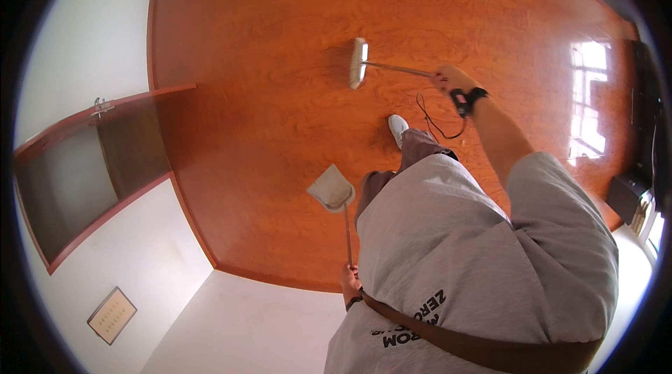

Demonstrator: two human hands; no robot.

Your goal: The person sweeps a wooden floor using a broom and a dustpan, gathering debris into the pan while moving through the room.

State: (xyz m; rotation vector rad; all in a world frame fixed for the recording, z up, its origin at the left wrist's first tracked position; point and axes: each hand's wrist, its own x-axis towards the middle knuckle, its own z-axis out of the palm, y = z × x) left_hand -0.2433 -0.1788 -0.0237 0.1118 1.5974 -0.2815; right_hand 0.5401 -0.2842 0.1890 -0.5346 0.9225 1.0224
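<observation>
My right hand reaches forward, shut on the thin handle of a broom. The broom's pale bristle head is over the reddish-brown wood-look floor, its bristles towards the left. Low beside my left hip, my left hand is shut on the long handle of a dustpan. The dustpan's grey-white pan is at the floor, its wide mouth facing forward and left, away from the broom head. A black device is strapped to my right wrist, with a dark cable looping from it.
One white shoe of mine shows between broom and dustpan. On the left, an open doorway with a reddish door breaks the white wall. A framed sheet bearing writing hangs there. Dark furniture lines the right; window light reflects off the floor.
</observation>
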